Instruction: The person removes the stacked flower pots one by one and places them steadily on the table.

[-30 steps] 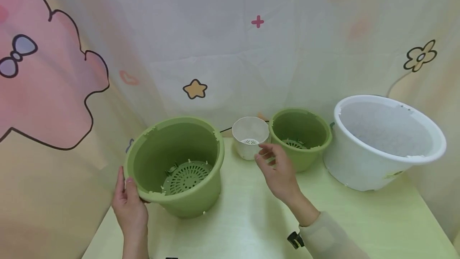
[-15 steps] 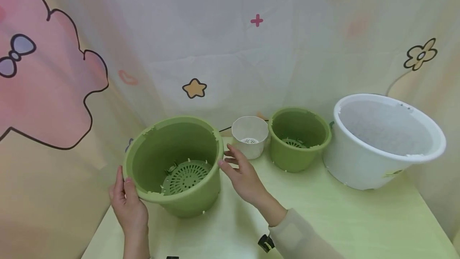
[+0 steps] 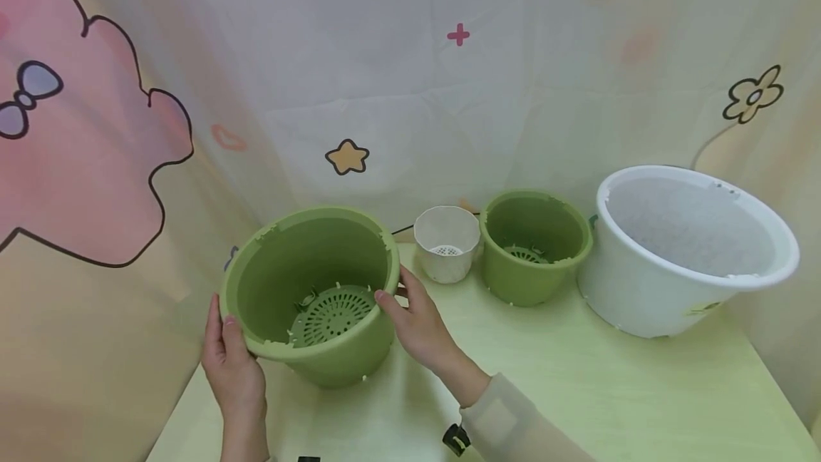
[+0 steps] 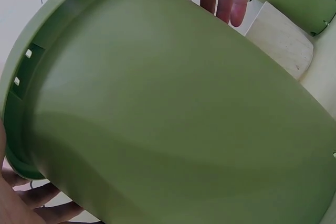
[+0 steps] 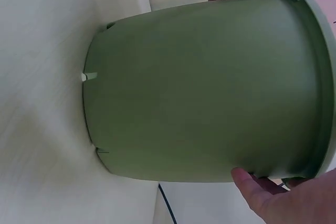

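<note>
A large green plastic flower pot with a slotted floor stands on the left part of the table. My left hand holds its left rim, thumb at the lip and fingers along the outside. On the opposite side, my right hand grips the right rim, its thumb at the edge and its other fingers behind. The pot's smooth outer wall fills most of the left wrist view. In the right wrist view, the notched base of the pot meets the table, and fingers of both hands lie against the wall.
Right of the green pot, a small white pot, a smaller green pot and a big white pot stand in a row on the pale green table. A printed curtain hangs behind them.
My right hand has moved left, from in front of the small white pot to the right rim of the large green pot, and grips it. The left hand and the pots stay in place.
</note>
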A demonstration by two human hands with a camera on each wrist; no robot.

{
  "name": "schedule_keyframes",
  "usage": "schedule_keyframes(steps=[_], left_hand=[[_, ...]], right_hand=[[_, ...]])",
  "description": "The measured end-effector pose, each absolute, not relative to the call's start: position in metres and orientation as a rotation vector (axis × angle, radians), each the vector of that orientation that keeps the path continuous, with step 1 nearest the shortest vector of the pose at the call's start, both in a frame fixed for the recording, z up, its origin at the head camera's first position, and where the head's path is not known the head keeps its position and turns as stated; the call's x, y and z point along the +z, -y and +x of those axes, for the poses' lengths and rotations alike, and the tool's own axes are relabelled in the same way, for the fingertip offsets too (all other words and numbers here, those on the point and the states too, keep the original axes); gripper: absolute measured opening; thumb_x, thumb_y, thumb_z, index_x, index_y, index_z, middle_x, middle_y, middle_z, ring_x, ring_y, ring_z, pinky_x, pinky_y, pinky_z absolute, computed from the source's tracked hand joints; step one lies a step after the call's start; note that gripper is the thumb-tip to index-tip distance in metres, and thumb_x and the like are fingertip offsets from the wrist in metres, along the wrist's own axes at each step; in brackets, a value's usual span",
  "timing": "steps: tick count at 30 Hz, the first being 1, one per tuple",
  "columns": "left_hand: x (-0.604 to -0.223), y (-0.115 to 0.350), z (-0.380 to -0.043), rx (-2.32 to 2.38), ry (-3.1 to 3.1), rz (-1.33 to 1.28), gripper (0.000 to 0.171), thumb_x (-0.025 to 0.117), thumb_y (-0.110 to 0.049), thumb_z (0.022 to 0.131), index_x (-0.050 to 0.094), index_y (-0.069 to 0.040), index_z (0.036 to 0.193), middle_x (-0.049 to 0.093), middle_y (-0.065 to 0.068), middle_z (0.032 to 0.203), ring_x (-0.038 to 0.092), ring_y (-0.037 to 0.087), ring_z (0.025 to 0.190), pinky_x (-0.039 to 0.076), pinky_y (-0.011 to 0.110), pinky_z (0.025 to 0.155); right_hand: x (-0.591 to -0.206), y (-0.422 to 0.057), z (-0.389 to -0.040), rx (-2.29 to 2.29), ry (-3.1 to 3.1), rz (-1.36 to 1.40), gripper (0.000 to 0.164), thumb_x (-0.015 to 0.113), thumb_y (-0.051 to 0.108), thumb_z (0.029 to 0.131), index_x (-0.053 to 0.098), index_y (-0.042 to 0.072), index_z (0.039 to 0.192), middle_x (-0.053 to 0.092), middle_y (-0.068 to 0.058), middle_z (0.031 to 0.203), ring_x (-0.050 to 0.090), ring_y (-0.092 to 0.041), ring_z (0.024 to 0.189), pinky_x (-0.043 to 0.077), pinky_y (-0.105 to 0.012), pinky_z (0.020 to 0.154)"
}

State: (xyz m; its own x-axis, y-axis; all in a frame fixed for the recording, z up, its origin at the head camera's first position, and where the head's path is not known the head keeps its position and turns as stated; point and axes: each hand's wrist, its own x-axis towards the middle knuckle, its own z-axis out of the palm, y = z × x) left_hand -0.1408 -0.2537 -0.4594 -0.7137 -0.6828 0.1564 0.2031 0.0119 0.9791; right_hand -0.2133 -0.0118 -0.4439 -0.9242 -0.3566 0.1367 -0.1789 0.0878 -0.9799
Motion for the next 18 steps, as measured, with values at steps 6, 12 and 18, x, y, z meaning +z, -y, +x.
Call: schedule_keyframes(steps=[6,12,18], left_hand=[[-0.4597,0.2528,-0.1419,-1.777,1.635,0.493,0.044,0.041,-0.029,0.113,0.045,-0.021,0.156,0.043,0.012,0.162,0.05,0.025,0.145,0.051,0.014,0.104],[-0.4574,0.2506,-0.1426,-1.779,1.602,0.491,0.042,0.042,-0.029,0.113,0.05,-0.022,0.153,0.049,0.012,0.159,0.053,0.025,0.143,0.053,0.016,0.103],[-0.4513,0.2497,-0.1456,-1.797,1.616,0.476,0.041,0.041,-0.027,0.113,0.051,-0.025,0.152,0.048,0.007,0.16,0.046,0.025,0.149,0.05,0.02,0.11]], right_hand=[[-0.4463,0.0127,-0.2127,-1.95,-2.236,-0.536,0.048,0.053,0.029,0.106,0.046,0.016,0.152,0.052,-0.009,0.145,0.054,-0.029,0.134,0.056,-0.042,0.105],[-0.446,0.0135,-0.2118,-1.94,-2.259,-0.527,0.05,0.054,0.031,0.106,0.046,0.015,0.153,0.049,-0.013,0.147,0.054,-0.032,0.135,0.056,-0.044,0.106],[-0.4404,0.012,-0.2128,-1.866,-2.341,-0.499,0.051,0.053,0.036,0.106,0.047,0.017,0.153,0.05,-0.015,0.149,0.055,-0.027,0.134,0.055,-0.046,0.105]])
